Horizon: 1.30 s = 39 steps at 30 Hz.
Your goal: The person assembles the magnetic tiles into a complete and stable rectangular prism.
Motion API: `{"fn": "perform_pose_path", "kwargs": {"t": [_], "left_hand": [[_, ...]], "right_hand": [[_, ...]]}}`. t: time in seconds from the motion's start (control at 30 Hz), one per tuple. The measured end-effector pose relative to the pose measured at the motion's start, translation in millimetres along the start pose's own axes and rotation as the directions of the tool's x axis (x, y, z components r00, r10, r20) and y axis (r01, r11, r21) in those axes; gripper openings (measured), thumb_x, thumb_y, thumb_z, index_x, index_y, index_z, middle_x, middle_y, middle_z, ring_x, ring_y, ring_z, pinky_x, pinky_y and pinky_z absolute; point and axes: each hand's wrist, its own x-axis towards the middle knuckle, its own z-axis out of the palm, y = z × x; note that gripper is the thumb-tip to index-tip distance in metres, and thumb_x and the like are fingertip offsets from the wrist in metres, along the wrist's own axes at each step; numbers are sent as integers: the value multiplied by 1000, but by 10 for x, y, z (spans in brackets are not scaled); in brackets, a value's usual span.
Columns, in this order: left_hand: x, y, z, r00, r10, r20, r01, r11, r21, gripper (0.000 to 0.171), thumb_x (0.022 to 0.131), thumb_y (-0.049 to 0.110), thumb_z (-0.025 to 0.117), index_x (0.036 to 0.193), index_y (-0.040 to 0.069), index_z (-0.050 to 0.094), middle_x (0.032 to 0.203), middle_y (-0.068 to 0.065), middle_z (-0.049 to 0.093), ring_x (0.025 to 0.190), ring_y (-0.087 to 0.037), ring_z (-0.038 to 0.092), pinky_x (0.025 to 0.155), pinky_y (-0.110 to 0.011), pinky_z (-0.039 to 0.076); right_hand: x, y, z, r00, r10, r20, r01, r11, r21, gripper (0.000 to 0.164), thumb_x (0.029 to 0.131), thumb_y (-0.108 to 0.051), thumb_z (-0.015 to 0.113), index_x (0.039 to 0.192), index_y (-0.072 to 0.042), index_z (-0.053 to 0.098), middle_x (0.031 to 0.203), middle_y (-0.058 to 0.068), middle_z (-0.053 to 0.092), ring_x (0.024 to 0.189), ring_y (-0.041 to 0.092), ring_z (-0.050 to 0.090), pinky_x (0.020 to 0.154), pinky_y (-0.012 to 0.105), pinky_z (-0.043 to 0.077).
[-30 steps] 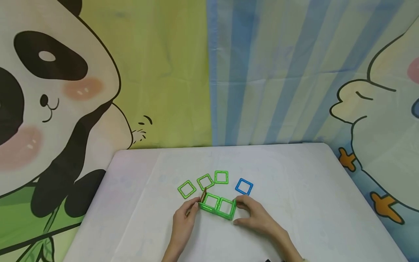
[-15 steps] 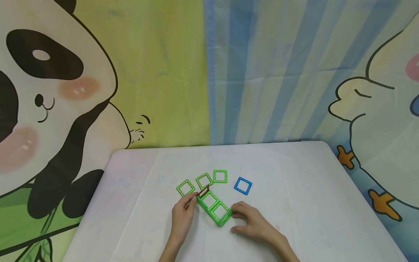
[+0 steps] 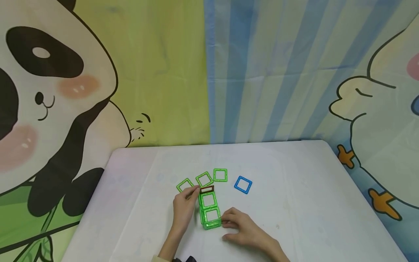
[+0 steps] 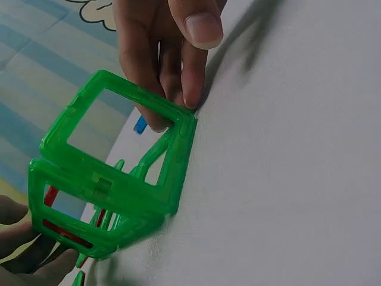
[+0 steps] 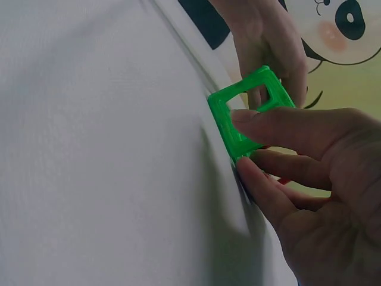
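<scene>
A green block of joined magnetic tiles (image 3: 209, 214) stands on the white table, long side running away from me. At its far end a dark red tile (image 3: 207, 189) stands upright. My left hand (image 3: 184, 207) pinches the far left corner beside the red tile; in the left wrist view its fingers (image 4: 36, 262) lie along that end. My right hand (image 3: 242, 229) touches the near right corner with its fingertips, thumb held apart. In the right wrist view the thumb (image 5: 280, 128) overlaps a green frame (image 5: 223, 116).
Beyond the block lie loose flat square frames: a green one (image 3: 183, 182) partly behind my left hand, a second green one (image 3: 204, 175), a third green one (image 3: 220, 169), and a blue one (image 3: 237, 187) to the right. A cartoon cloth backdrop (image 3: 176, 72) rises behind the table (image 3: 294, 189).
The green block has swung round from lying slantwise to pointing away from me, its red end now at the far side. My right hand has moved left and toward me with the near end.
</scene>
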Motion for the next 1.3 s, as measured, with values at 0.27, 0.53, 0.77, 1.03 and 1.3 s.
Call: {"fn": "perform_pose_path", "kwargs": {"t": [0.27, 0.53, 0.77, 1.03, 1.3], "left_hand": [[110, -19, 60, 998, -23, -66, 24, 1000, 15, 20, 94, 24, 77, 106, 8, 81, 102, -6, 79, 101, -24, 74, 91, -41, 60], [142, -19, 83, 998, -15, -59, 14, 1000, -16, 14, 93, 20, 77, 102, 11, 82, 99, -2, 79, 96, -18, 73, 83, -27, 58], [131, -31, 107, 998, -7, -58, 4, 999, -50, 13, 93, 19, 77, 100, 10, 82, 96, -1, 79, 92, -16, 73, 81, -23, 57], [115, -57, 114, 997, 43, -64, -46, 998, -43, 11, 94, 17, 77, 100, 10, 82, 95, 0, 79, 91, -15, 73, 78, -20, 57], [102, -97, 107, 996, 67, -66, -71, 995, -67, 11, 94, 14, 77, 101, 8, 82, 97, -3, 78, 92, -17, 74, 77, -19, 58]], "right_hand": [[39, -67, 72, 1000, -18, -3, 18, 1000, -2, 30, 89, -8, 80, 117, -1, 69, 118, 8, 63, 105, 19, 71, 91, 24, 59], [71, -7, -51, 985, -100, -142, 89, 993, -83, 28, 90, 8, 71, 116, 0, 70, 113, 13, 71, 101, 26, 72, 88, 29, 61], [167, 25, -334, 960, -104, -260, 30, 961, -275, 27, 87, 10, 71, 113, 3, 71, 110, 13, 73, 95, 25, 73, 84, 29, 62], [310, 72, -513, 910, -67, -408, -158, 857, -491, 33, 84, 1, 79, 116, 2, 72, 117, 11, 71, 113, 31, 66, 94, 47, 58], [420, 136, -578, 900, -78, -429, -229, 754, -616, 45, 82, 6, 73, 125, 13, 63, 129, 28, 63, 121, 46, 58, 102, 57, 51]]}}
